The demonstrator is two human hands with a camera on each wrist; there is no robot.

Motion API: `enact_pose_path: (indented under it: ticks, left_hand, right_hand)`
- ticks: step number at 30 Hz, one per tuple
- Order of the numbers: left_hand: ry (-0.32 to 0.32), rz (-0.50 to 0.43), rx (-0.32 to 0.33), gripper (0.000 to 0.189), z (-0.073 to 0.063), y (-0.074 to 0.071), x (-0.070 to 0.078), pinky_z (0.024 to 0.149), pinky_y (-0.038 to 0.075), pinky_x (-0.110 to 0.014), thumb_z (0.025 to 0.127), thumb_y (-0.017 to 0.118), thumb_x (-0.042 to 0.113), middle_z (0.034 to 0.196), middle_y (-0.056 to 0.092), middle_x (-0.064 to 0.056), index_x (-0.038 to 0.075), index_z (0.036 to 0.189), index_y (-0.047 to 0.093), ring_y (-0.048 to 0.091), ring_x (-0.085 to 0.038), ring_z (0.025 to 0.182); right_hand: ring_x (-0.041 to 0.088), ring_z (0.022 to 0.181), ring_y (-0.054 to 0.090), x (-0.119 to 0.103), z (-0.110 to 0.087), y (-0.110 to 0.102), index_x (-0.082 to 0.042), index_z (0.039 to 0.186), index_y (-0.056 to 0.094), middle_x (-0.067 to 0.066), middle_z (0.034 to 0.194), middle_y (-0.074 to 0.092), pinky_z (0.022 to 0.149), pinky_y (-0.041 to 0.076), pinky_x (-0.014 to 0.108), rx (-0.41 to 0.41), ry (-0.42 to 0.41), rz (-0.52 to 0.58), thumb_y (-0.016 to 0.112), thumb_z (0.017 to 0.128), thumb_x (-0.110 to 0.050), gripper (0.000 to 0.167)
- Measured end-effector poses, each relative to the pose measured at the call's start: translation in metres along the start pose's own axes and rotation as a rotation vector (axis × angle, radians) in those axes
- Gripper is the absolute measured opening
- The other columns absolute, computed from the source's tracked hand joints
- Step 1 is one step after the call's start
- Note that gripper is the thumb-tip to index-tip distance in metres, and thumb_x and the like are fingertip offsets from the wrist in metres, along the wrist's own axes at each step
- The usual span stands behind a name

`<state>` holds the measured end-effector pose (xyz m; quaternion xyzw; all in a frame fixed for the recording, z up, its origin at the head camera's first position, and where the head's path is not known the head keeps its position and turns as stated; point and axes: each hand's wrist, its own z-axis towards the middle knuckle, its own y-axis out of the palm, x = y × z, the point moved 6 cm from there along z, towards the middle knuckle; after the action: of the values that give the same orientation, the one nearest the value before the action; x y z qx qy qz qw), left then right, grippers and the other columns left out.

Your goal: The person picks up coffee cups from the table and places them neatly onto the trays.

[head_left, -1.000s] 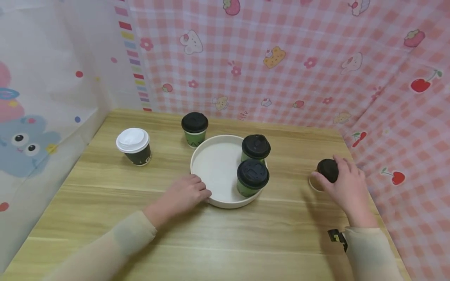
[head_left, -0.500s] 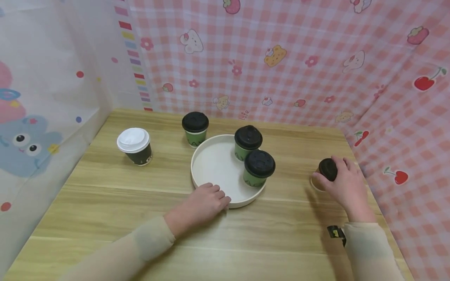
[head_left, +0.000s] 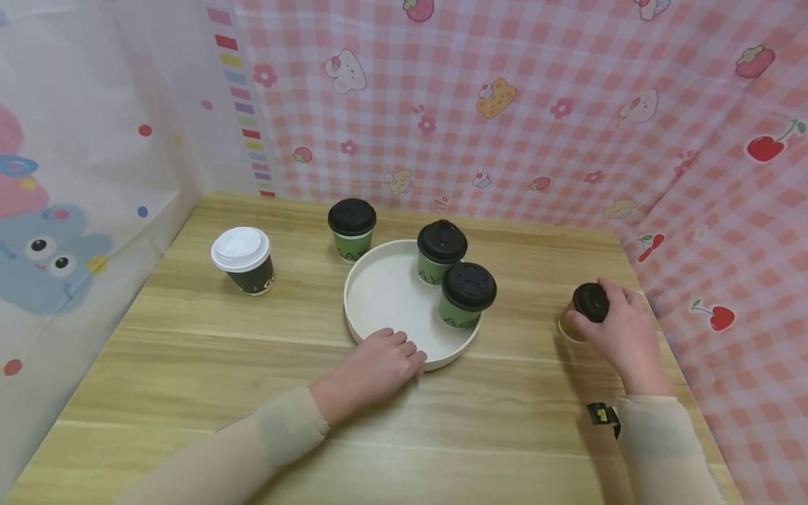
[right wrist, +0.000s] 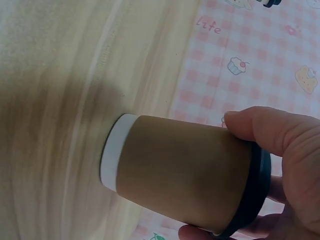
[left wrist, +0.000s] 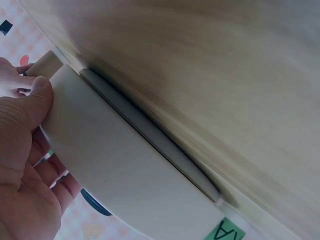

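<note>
In the head view a round white tray lies mid-table, holding two green paper cups with black lids, one farther back and one nearer. My left hand grips the tray's near rim. In the left wrist view the thumb presses the outer wall and the fingers reach over the edge. At the right, my right hand holds a brown paper cup by its upper part, thumb on the side, just below the black lid. The cup stands upright on the table.
Behind the tray's left side stands another green cup with a black lid. Farther left is a black cup with a white lid. Patterned cloth borders the wooden table at the back and sides.
The tray has turned counterclockwise, carrying its rear cup left and its nearer cup right and back. My left hand has slid right along the near rim. The right hand stays on the brown cup.
</note>
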<state>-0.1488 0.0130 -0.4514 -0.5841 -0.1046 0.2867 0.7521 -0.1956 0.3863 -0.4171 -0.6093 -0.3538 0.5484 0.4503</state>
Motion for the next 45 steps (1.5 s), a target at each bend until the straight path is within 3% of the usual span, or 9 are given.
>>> enact_pose_path:
  ticks: [5,8,14,18,24,30,36,45]
  left_hand:
    - [0.0,0.015,0.006,0.02,0.005,0.0,0.003,0.069,0.047,-0.028,0.103,0.07,0.037,0.083,0.072,0.007,0.02,0.092,0.071,0.064,-0.017,0.078]
    - [-0.001,0.018,0.012,0.02,0.006,0.001,0.005,0.069,0.048,-0.028,0.103,0.069,0.036,0.083,0.072,0.007,0.02,0.092,0.071,0.064,-0.017,0.078]
    - [-0.023,0.005,0.0,0.021,0.01,0.001,0.004,0.068,0.048,-0.028,0.103,0.07,0.037,0.084,0.074,0.005,0.019,0.093,0.073,0.064,-0.017,0.077]
    - [-0.038,0.008,-0.001,0.021,0.012,0.001,0.003,0.068,0.048,-0.028,0.103,0.07,0.038,0.085,0.075,0.005,0.019,0.092,0.073,0.064,-0.016,0.077]
    - [-0.052,0.04,0.019,0.028,0.008,0.0,0.002,0.069,0.05,-0.028,0.099,0.072,0.046,0.084,0.075,0.005,0.019,0.091,0.074,0.065,-0.016,0.077]
    - [-0.061,0.055,0.066,0.032,-0.002,-0.005,-0.001,0.071,0.049,-0.029,0.095,0.077,0.048,0.081,0.072,0.004,0.016,0.089,0.073,0.062,-0.017,0.075]
    - [-0.08,0.04,0.097,0.034,-0.015,-0.012,-0.008,0.08,0.051,-0.032,0.094,0.078,0.048,0.084,0.071,0.002,0.015,0.089,0.073,0.062,-0.018,0.08]
    - [-0.109,0.007,0.127,0.029,-0.027,-0.02,-0.019,0.085,0.052,-0.034,0.098,0.076,0.043,0.088,0.07,0.002,0.014,0.09,0.072,0.063,-0.019,0.085]
  right_hand:
    - [0.066,0.137,0.039,-0.004,-0.005,-0.001,-0.004,0.166,0.032,0.045,0.157,0.034,0.104,0.041,0.081,0.061,-0.017,0.022,0.071,0.099,-0.05,0.09]
    - [0.063,0.137,0.043,-0.022,-0.019,-0.008,-0.004,0.163,0.039,0.042,0.155,0.041,0.104,0.041,0.079,0.143,-0.064,0.061,0.076,0.097,-0.043,0.086]
    - [0.056,0.127,0.058,-0.092,-0.064,-0.028,-0.003,0.151,0.056,0.033,0.145,0.056,0.095,0.05,0.077,0.362,-0.332,0.169,0.091,0.08,-0.025,0.082]
    - [0.045,0.119,0.067,-0.135,-0.089,-0.031,-0.008,0.147,0.061,0.025,0.14,0.062,0.087,0.06,0.065,0.47,-0.531,0.227,0.092,0.073,-0.024,0.082]
    - [0.04,0.125,0.066,-0.181,-0.101,-0.008,-0.011,0.15,0.06,0.022,0.144,0.062,0.098,0.059,0.056,0.433,-0.695,0.278,0.092,0.074,-0.025,0.083]
    - [0.046,0.127,0.062,-0.207,-0.094,0.022,-0.01,0.147,0.061,0.023,0.144,0.062,0.104,0.057,0.061,0.408,-0.749,0.22,0.094,0.075,-0.027,0.081]
    - [0.046,0.116,0.061,-0.219,-0.09,0.044,-0.01,0.141,0.065,0.022,0.136,0.067,0.097,0.06,0.057,0.448,-0.775,0.096,0.095,0.073,-0.036,0.08]
    - [0.043,0.11,0.061,-0.222,-0.085,0.063,-0.009,0.139,0.066,0.022,0.134,0.068,0.098,0.055,0.054,0.378,-0.688,-0.012,0.095,0.075,-0.044,0.079]
